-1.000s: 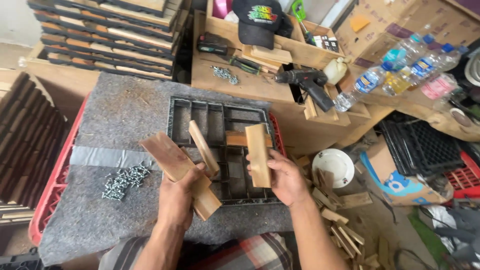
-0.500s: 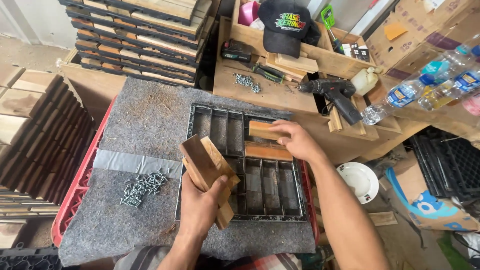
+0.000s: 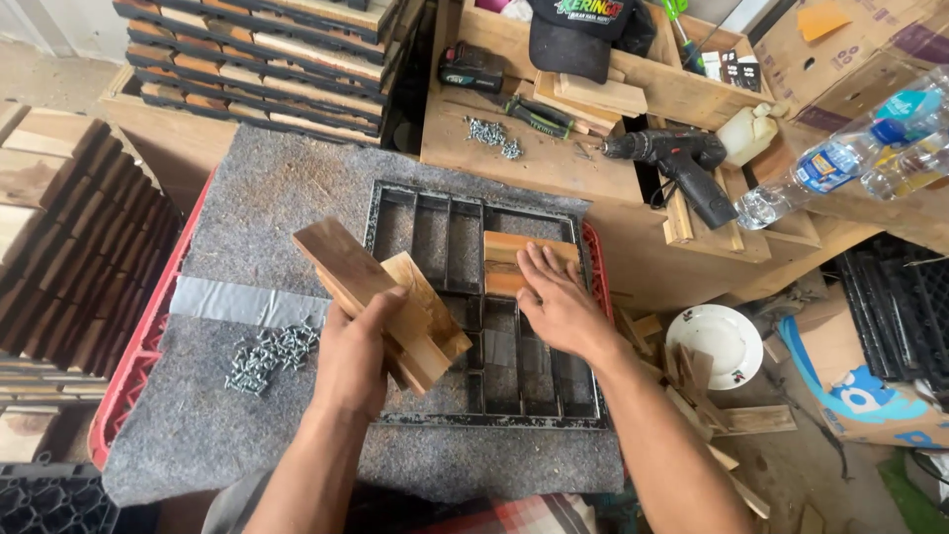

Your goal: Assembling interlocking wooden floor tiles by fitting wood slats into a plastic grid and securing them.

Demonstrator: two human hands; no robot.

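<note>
A black metal grid frame (image 3: 450, 213) lies flat on a grey felt-covered work surface (image 3: 267, 188). My left hand (image 3: 354, 361) grips a bundle of short wooden slats (image 3: 381, 297), held tilted above the frame's left side. My right hand (image 3: 559, 302) lies flat, fingers spread, pressing on two wooden slats (image 3: 509, 259) set side by side in the frame's upper right section. The remaining slots of the frame show only grey felt through them.
A pile of silver screws (image 3: 267, 354) lies left of the frame beside a strip of grey tape (image 3: 232, 302). Behind stands a wooden bench with a cordless drill (image 3: 677, 158), a black cap (image 3: 576, 35) and more screws (image 3: 492, 133). Stacked slats (image 3: 59, 227) sit left; a white plate (image 3: 720, 341) lies right.
My right hand has laid its slat down in the frame's upper right and now presses flat on it. My left hand has kept its bundle, tilting it slightly lower.
</note>
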